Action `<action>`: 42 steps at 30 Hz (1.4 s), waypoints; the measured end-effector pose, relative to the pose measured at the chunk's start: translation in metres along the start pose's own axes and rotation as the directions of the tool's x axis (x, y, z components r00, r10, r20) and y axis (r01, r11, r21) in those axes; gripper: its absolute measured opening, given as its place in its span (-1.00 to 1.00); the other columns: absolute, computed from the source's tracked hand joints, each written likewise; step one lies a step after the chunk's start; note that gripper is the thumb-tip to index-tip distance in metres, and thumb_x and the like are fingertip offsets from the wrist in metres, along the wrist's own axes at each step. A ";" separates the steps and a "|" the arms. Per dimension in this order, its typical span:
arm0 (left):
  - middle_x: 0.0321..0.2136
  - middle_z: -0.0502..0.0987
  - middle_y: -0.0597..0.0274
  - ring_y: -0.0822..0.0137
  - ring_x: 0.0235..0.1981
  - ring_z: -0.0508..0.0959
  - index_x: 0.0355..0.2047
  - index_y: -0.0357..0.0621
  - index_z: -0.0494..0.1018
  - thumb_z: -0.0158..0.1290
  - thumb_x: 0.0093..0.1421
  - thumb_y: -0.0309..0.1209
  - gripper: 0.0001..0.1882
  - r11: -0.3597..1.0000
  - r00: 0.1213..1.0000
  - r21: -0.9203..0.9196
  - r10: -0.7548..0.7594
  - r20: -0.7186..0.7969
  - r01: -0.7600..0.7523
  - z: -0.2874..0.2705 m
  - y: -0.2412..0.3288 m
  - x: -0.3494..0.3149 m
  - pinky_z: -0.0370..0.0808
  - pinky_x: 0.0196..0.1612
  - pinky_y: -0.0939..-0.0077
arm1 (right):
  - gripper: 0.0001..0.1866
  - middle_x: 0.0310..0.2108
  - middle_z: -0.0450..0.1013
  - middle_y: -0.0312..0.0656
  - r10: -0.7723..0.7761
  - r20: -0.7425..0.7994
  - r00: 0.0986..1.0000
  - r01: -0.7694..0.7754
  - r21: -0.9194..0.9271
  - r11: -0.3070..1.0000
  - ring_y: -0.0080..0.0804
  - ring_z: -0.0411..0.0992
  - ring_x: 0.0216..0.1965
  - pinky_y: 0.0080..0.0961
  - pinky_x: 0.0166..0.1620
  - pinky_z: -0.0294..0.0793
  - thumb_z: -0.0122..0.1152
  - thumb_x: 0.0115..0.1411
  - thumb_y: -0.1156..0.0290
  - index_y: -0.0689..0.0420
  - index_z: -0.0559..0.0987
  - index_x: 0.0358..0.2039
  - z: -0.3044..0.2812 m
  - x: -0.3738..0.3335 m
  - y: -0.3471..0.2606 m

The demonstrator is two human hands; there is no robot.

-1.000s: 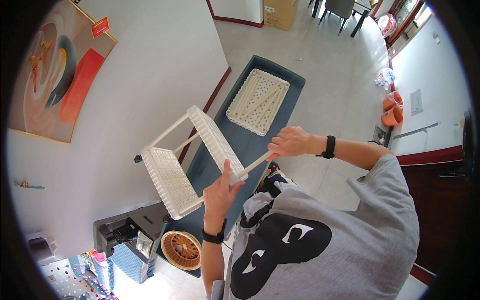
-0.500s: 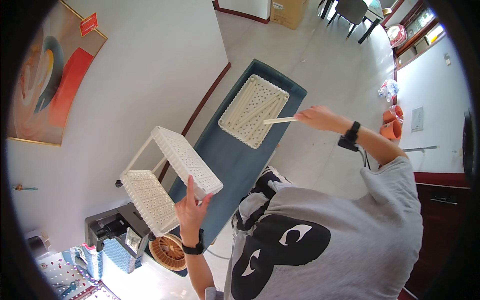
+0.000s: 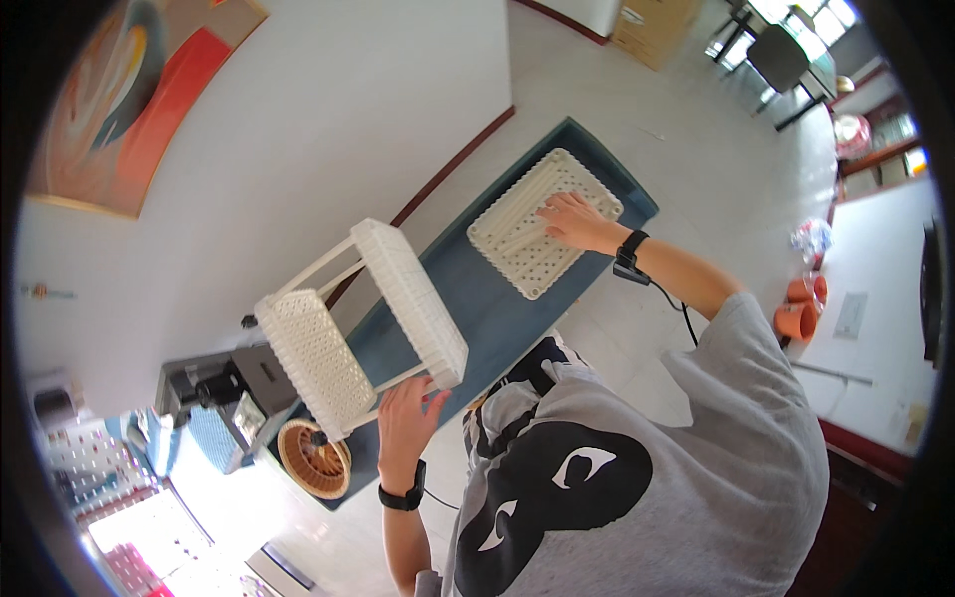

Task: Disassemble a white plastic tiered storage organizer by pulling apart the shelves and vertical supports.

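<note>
A white plastic shelf rack [image 3: 418, 303] lies on its side, its two perforated tiers joined by thin posts. My left hand [image 3: 403, 423] is at its near end, fingers closed around a post between the tiers; the fingers partly hide it. Further off, a white perforated tray [image 3: 532, 279] with a scalloped rim holds several loose white poles [image 3: 522, 214]. My right hand [image 3: 582, 224] reaches down into this tray, fingers apart over the poles. No pole shows clearly in its grasp. Both wrists carry black bands.
The rack and tray rest on a long blue-grey bench [image 3: 497, 318] along a white wall. A round wicker basket [image 3: 315, 458] stands at its near left end, beside a dark machine [image 3: 224, 388]. Orange pots [image 3: 796, 320] stand at the right; a cardboard box [image 3: 652, 30] lies far ahead.
My right hand has moved left into the tray, and the pole it held out is no longer visible in it. My left hand has shifted from the upper tier's corner to a post. The view has turned.
</note>
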State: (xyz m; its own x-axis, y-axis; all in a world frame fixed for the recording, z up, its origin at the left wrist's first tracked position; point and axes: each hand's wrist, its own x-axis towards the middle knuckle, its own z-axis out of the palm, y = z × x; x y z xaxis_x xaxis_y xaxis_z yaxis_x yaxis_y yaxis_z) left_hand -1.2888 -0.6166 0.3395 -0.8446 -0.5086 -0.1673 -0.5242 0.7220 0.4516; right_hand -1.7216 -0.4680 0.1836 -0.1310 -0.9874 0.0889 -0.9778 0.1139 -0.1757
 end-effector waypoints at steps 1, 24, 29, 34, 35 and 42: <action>-0.34 0.61 0.10 0.09 -0.35 0.59 -0.04 -0.23 0.46 0.26 0.19 -0.23 -0.57 1.000 1.000 0.008 0.027 0.009 -0.027 0.003 0.001 -0.001 0.50 -0.18 0.19 | -0.60 0.04 0.43 -0.06 0.089 0.048 0.995 -0.093 0.084 0.992 -0.08 0.36 0.15 -0.19 0.24 0.29 0.20 0.31 0.20 0.06 0.52 0.10 -0.003 0.012 -0.011; -0.58 0.54 0.19 0.20 -0.58 0.64 -0.39 -0.14 0.41 0.00 0.38 -0.05 -0.61 0.863 0.879 0.205 0.476 -0.025 -0.461 0.059 -0.071 -0.059 0.56 -0.57 0.35 | -0.43 -0.01 0.47 0.08 0.081 0.013 0.997 -0.062 0.764 0.642 -0.02 0.44 0.05 -0.23 0.12 0.41 0.27 0.09 0.18 0.29 0.45 0.03 -0.119 0.173 -0.284; -0.62 0.47 0.28 0.25 -0.62 0.62 -0.35 -0.12 0.43 0.01 0.36 -0.07 -0.64 0.779 0.791 0.260 0.606 -0.085 -0.570 0.029 -0.089 -0.062 0.54 -0.58 0.38 | -0.55 -0.04 0.48 -0.04 0.058 -0.145 0.988 0.057 0.682 0.729 -0.12 0.46 0.01 -0.28 0.07 0.45 0.26 0.08 0.32 0.23 0.48 -0.03 -0.161 0.162 -0.300; -0.56 0.46 0.32 0.32 -0.55 0.59 -0.36 -0.09 0.43 0.06 0.34 -0.12 -0.69 0.736 0.747 0.304 0.657 -0.102 -0.605 0.002 -0.100 -0.060 0.52 -0.50 0.41 | -0.62 -0.10 0.47 -0.11 0.076 -0.351 0.933 0.162 0.601 0.783 -0.14 0.46 -0.02 -0.31 0.05 0.46 0.26 0.03 0.45 0.22 0.48 -0.10 -0.188 0.147 -0.321; -0.48 0.47 0.30 0.31 -0.40 0.59 -0.36 -0.08 0.41 0.12 0.28 -0.13 -0.71 0.776 0.813 0.339 0.580 -0.051 -0.532 -0.001 -0.101 -0.059 0.52 -0.30 0.40 | -0.64 -0.11 0.47 -0.12 0.052 -0.431 0.901 0.216 0.548 0.808 -0.11 0.46 -0.01 -0.28 0.03 0.47 0.28 0.00 0.48 0.22 0.48 -0.15 -0.192 0.143 -0.326; -0.26 0.52 0.25 0.23 -0.06 0.53 -0.18 -0.10 0.51 0.18 0.13 -0.38 -0.76 0.874 0.763 0.317 0.479 -0.434 -0.368 -0.025 -0.083 -0.055 0.38 0.12 0.21 | -0.64 -0.10 0.45 -0.16 -0.163 -0.687 0.709 0.332 0.120 0.936 -0.01 0.44 0.11 -0.16 -0.03 0.53 0.35 -0.15 0.51 0.14 0.49 -0.27 -0.190 0.121 -0.349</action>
State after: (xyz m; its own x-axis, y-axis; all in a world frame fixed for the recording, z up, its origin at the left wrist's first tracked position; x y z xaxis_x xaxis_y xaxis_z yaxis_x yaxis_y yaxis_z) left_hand -1.1966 -0.6605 0.3331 -0.8481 -0.2461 0.4692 -0.1821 0.9670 0.1782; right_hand -1.4276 -0.6064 0.4422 -0.0454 -0.6427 0.7648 -0.9386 -0.2347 -0.2530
